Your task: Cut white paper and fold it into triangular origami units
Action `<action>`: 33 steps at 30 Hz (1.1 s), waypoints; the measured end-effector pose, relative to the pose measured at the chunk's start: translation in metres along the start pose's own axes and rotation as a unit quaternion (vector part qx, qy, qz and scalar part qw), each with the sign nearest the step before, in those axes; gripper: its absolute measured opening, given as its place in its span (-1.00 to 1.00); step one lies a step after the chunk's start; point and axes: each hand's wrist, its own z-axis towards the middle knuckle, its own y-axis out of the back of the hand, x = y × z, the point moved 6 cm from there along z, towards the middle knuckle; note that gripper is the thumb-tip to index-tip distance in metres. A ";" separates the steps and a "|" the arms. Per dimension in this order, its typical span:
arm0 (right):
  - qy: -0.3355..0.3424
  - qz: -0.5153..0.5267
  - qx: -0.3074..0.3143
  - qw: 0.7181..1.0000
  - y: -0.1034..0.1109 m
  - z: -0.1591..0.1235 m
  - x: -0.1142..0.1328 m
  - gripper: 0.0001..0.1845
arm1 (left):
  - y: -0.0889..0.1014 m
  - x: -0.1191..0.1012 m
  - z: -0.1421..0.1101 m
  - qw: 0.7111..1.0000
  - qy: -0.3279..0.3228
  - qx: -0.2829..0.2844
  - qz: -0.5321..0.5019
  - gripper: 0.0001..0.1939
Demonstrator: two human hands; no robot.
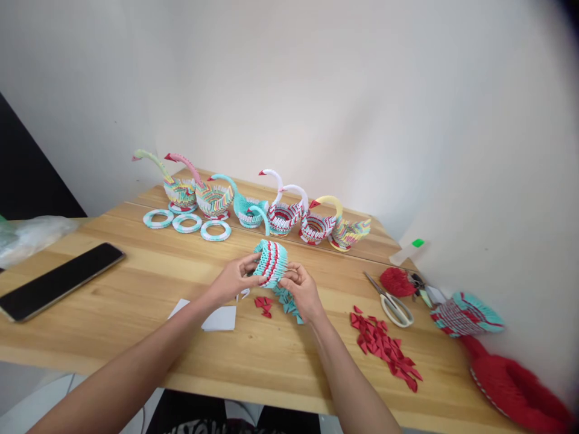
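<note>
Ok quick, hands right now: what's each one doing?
Left hand: closed on the left side of the teal and red paper piece.
Right hand: gripping the same piece from the right, above loose teal folded bits.

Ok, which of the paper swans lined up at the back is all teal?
The third swan from the left, in the middle of the row. Its body and curved neck are solid teal; the others mix red, white, yellow or rainbow stripes.

No readable text, label, brand, number or sign appeared anywhere. The black flat phone (58, 280) lying on the light wooden table (149, 271) showed a dark, blank screen, and the white paper sheet (217, 317) to the right of that phone bore no writing that could be made out.
</note>
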 end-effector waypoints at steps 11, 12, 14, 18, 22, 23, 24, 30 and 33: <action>0.031 -0.136 -0.008 0.990 0.001 -0.004 0.014 -0.69 | 0.005 0.005 0.006 0.999 -0.014 0.004 -0.051 -0.32; 0.029 -0.150 -0.002 0.988 0.001 -0.004 0.013 -0.72 | 0.005 0.006 0.006 0.999 -0.011 0.004 -0.051 -0.32; 0.026 -0.163 0.004 0.986 -0.001 -0.005 0.010 -0.74 | 0.003 0.007 0.006 0.999 -0.003 0.006 -0.050 -0.31; 0.018 -0.154 0.001 0.988 -0.004 -0.006 0.009 -0.74 | -0.001 0.007 0.005 0.999 -0.003 0.016 -0.049 -0.34; 0.016 -0.145 0.006 0.989 -0.006 -0.007 0.009 -0.73 | -0.001 0.008 0.004 0.998 -0.010 0.022 -0.056 -0.37; 0.016 -0.145 0.007 0.989 -0.006 -0.007 0.009 -0.74 | -0.001 0.009 0.005 0.998 -0.010 0.025 -0.059 -0.38; 0.017 -0.148 0.008 0.989 -0.006 -0.006 0.008 -0.74 | -0.001 0.010 0.005 0.998 -0.010 0.027 -0.060 -0.38; 0.079 -0.220 -0.039 0.971 -0.009 -0.008 0.011 -0.74 | 0.000 0.009 0.007 0.997 -0.015 0.014 -0.070 -0.38; 0.117 -0.222 -0.048 0.967 -0.011 -0.011 0.020 -0.70 | 0.000 0.005 0.007 0.996 -0.016 -0.003 -0.093 -0.41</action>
